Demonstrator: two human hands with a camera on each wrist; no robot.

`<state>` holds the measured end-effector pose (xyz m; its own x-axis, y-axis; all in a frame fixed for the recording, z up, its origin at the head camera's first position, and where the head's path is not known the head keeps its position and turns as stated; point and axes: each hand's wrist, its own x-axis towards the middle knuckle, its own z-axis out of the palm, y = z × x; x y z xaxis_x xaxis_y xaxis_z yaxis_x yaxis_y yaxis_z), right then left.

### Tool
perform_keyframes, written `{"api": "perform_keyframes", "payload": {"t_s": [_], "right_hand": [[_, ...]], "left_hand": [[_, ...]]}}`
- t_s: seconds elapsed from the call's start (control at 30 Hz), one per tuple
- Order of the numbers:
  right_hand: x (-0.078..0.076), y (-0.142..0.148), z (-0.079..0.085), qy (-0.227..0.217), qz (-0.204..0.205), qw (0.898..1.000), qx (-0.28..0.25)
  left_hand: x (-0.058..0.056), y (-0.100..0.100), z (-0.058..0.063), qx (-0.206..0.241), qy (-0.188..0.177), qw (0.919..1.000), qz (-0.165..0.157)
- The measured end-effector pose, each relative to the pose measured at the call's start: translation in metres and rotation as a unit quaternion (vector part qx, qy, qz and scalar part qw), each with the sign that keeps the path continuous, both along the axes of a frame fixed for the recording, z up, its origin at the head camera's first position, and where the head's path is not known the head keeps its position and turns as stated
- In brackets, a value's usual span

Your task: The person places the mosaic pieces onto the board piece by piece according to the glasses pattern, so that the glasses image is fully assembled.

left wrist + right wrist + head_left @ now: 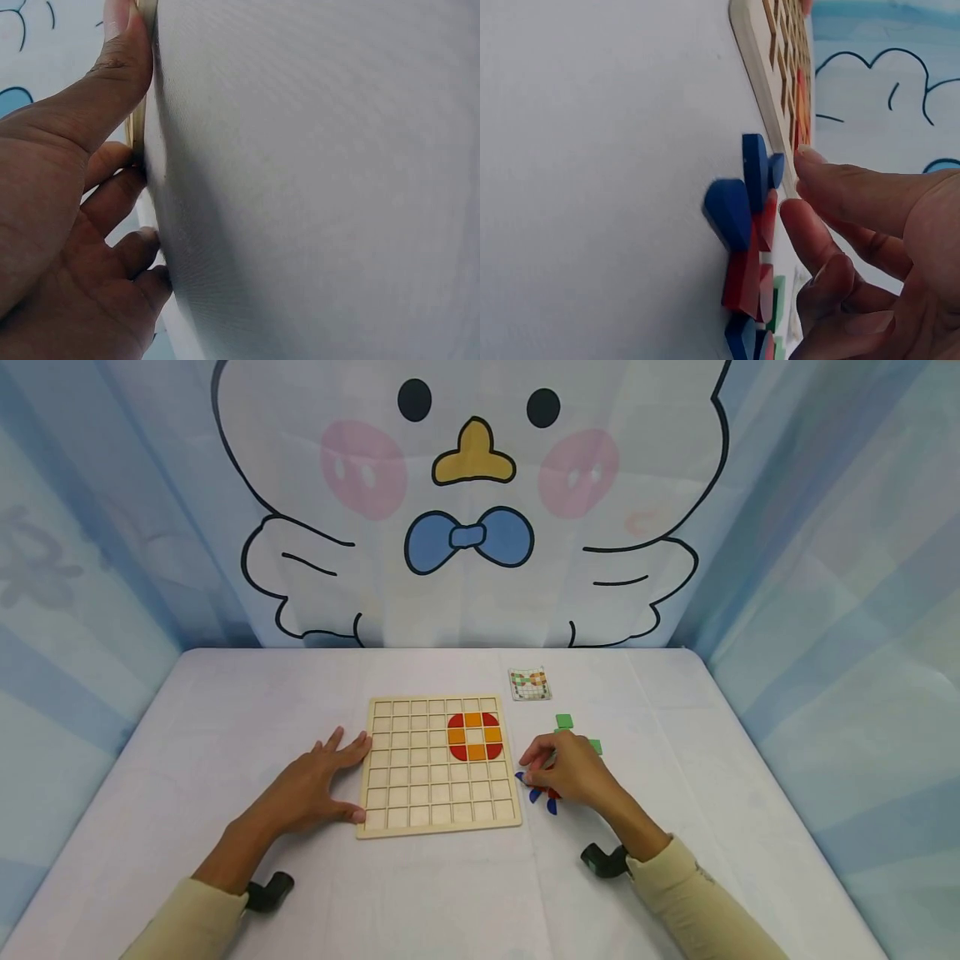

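My left hand (318, 781) rests at the left edge of a wooden grid board (408, 768), its thumb and fingertips touching the rim with fingers spread. On the board's upper right, red rounded pieces (457, 752) and orange squares (472, 719) form a ring around one bare cell. My right hand (570, 768) is low over loose pieces just right of the board. Its thumb and index finger are apart, close to a small blue rounded piece (776, 171). More blue pieces (729, 214) and red pieces (742, 281) lie beside them, partly hidden by the hand in the head view.
Green squares (564, 721) lie beyond my right hand, some partly covered by it. A small pattern card (530, 684) sits behind the board's right corner. The white-covered table (277, 702) meets a printed curtain (472, 602) at the back.
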<state>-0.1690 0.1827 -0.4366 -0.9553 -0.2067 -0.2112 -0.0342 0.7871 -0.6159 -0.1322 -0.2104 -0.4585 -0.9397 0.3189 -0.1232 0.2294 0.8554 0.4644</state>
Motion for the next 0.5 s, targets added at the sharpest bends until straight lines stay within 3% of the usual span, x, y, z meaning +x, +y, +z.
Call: {"api": "perform_keyframes", "payload": {"t_s": [0.27,0.5], "right_hand": [[0.004,-0.009,-0.006,0.036,0.021,0.998,0.053],[0.007,-0.012,-0.006,0.042,0.014,0.998,0.048]], "left_hand": [[0.001,0.000,0.001,0.002,-0.004,1.0000,0.000],[0.001,0.000,0.002,0.002,-0.008,1.0000,0.001]]}}
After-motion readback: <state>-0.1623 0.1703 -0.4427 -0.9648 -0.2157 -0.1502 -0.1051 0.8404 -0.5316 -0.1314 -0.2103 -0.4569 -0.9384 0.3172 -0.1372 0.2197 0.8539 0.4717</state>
